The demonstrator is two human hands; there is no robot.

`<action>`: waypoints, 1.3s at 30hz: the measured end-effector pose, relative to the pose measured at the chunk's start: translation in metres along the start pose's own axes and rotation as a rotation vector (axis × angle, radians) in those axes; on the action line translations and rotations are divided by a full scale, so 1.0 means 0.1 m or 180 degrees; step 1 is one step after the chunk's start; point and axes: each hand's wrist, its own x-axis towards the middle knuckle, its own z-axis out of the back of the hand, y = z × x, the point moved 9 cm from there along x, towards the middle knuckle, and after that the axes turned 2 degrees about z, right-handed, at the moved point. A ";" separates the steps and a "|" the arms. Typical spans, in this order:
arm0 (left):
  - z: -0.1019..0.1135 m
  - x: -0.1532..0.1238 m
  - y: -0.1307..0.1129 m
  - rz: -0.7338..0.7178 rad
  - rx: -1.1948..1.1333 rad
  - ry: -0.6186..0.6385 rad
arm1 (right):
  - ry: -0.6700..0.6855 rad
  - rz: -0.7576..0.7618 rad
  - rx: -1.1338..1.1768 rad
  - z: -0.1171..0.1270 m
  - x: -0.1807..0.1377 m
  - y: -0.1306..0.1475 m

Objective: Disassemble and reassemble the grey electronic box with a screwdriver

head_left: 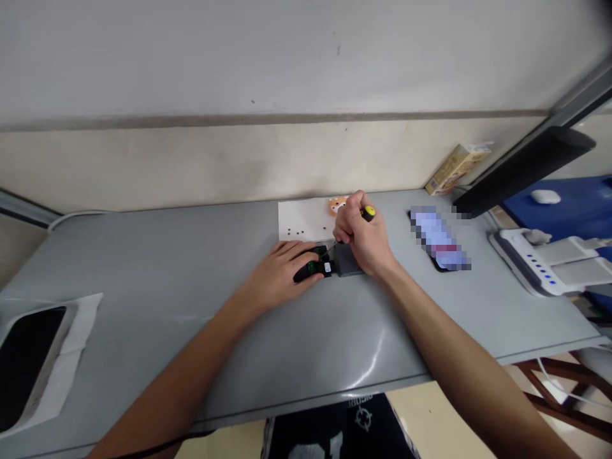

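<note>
My left hand lies over a small opened black device, its fingers pressed round the sides and holding it down on the table. A bit of green circuit board and a white label show on the device. In my right hand is a screwdriver with a black and yellow handle. Its thin shaft slants down and left to the device; whether the tip touches a screw cannot be made out. Beneath my right hand sits a flat dark grey block, partly covered by it.
Behind my hands, white paper carries several tiny dark pieces like screws and an orange-and-white item. A phone lies right, near a power strip, box and black cylinder. A black-topped device is far left.
</note>
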 end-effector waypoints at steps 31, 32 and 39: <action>0.00 0.00 0.01 0.0031 -0.0017 0.0024 | 0.0029 -0.0115 -0.0078 0.03 -0.01 -0.01; 0.00 0.00 0.02 0.0025 -0.0014 0.0016 | 0.0037 -0.0123 -0.0113 0.01 -0.01 0.00; 0.00 0.01 0.01 -0.0007 0.0067 0.0015 | 0.0226 -0.0396 0.0116 -0.10 -0.03 0.03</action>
